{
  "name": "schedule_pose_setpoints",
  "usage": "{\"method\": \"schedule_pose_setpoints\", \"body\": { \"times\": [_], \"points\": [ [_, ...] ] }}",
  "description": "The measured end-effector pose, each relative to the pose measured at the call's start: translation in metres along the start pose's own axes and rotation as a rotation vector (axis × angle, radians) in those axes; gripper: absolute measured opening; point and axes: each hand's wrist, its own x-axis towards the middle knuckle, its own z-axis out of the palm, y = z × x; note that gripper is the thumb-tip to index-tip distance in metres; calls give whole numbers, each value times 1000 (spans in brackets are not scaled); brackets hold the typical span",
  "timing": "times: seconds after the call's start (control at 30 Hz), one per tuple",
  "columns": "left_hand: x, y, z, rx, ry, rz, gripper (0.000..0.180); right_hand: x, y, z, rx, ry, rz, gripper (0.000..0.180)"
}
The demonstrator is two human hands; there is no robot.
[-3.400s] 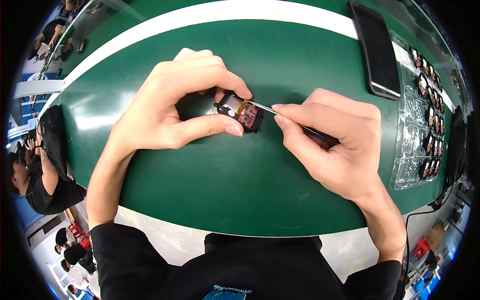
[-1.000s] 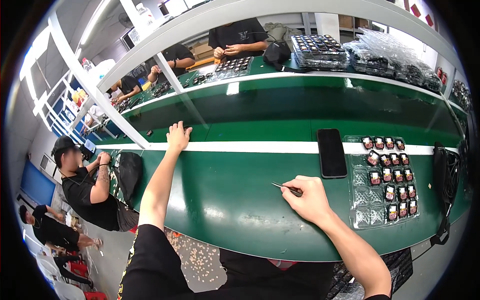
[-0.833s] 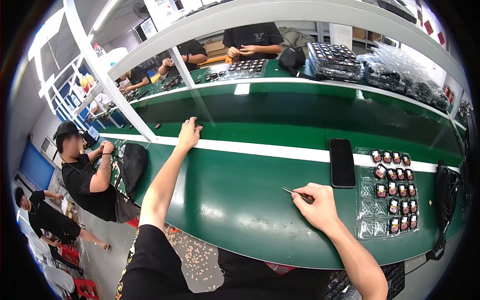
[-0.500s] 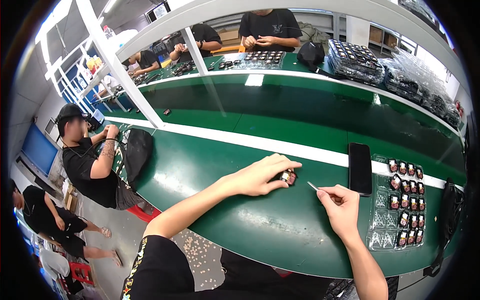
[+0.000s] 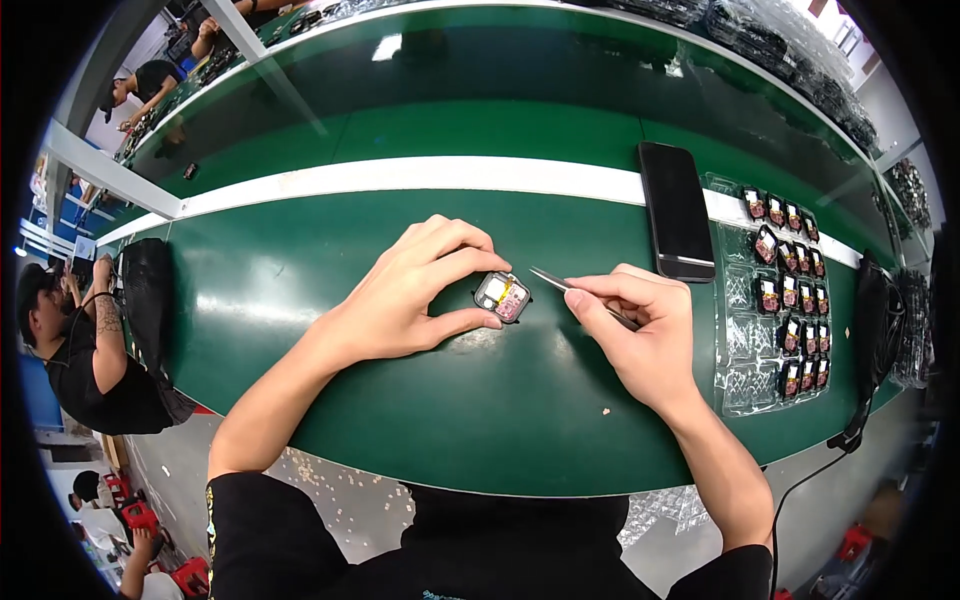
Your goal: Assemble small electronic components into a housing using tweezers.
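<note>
A small black square watch-like case (image 5: 503,298), with pinkish and white parts and a bit of yellow inside, lies on the green table. My left hand (image 5: 410,290) grips its left side between thumb and fingers. Just to the right, my right hand (image 5: 640,330) is closed around a pair of metal tweezers (image 5: 552,280). Their tip points at the case's upper right and stays apart from it. Further right, a clear plastic tray (image 5: 735,340) holds several similar cases (image 5: 768,294) in its right-hand columns.
A black phone (image 5: 678,215) lies left of the tray's far end. A white rail (image 5: 400,175) crosses behind my hands, and a black bag with a strap (image 5: 872,340) sits at the right edge. Another person (image 5: 85,350) works at the left beside a dark bag (image 5: 146,310).
My view has tilted down and the hands look closer. The case shows more plainly in my left fingers, and the tweezers have come nearer to it.
</note>
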Motion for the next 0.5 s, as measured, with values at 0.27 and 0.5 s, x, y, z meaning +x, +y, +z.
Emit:
{"method": "schedule_pose_setpoints", "body": {
  "times": [0.27, 0.5],
  "points": [
    [-2, 7, 6, -26, 2, 5, 59, -1, 0, -3, 16, -56, -3, 13],
    [0, 9, 7, -18, -13, 6, 56, 0, 0, -1, 43, -42, 2, 11]
  ]
}}
